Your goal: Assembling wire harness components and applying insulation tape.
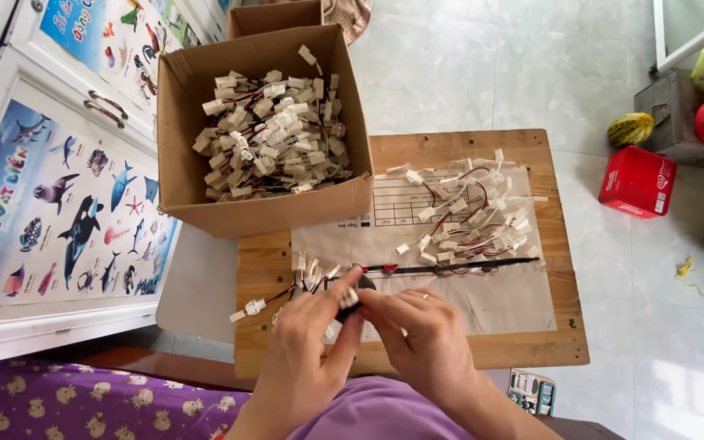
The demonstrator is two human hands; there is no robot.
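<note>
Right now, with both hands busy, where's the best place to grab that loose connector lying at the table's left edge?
Probably pinch the white plug body, not the thin wire trailing right toward the left hand. Come from above: it lies flat on the wooden table, its blocky sides exposed and clear of the neighbouring bundle.

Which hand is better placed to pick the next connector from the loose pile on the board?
Probably the right hand: the loose pile lies on its side of the wooden board, up and to the right. The left hand grips the bundle of connectors and sits farther away.
</note>
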